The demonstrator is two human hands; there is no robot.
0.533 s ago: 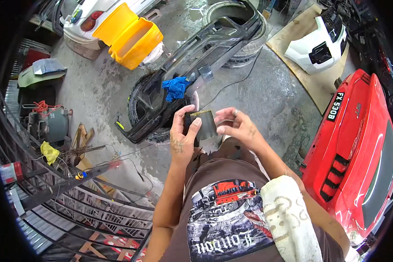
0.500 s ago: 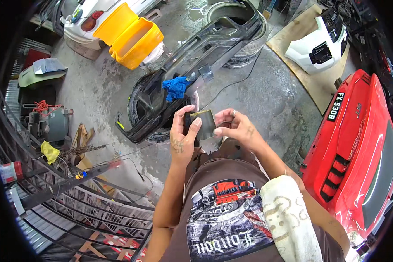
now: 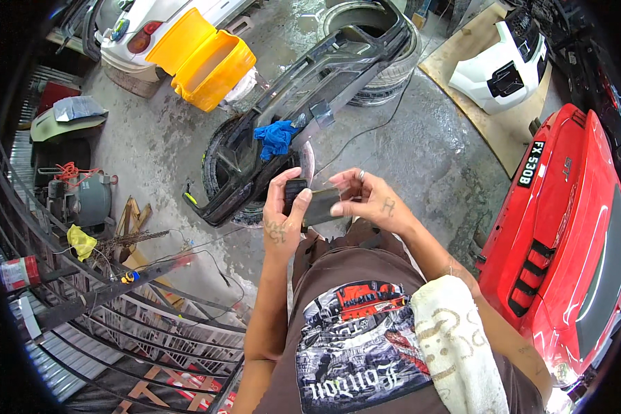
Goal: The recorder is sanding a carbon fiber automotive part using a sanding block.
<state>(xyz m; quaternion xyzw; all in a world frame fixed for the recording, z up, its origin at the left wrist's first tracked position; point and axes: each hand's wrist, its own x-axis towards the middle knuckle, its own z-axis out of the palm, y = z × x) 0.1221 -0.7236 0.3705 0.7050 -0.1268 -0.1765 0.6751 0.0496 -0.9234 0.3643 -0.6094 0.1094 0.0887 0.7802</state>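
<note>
In front of my body, my left hand is closed on a small black block, with the thumb over its near side. A dark grey piece of sandpaper stretches from the block to my right hand. The right thumb and fingers pinch the sheet's right end. Just beyond my hands, a black car bumper lies across tyres, with a crumpled blue cloth on it.
A yellow open-lidded box stands at the far left by a white car. Red car bodywork is close on the right. A white bumper lies on a board. Black metal railing and a grey compressor tank are left.
The sandpaper has turned and shifted right against the block. My right hand, beside the sheet before, now pinches its right end, while the left hand moved slightly left.
</note>
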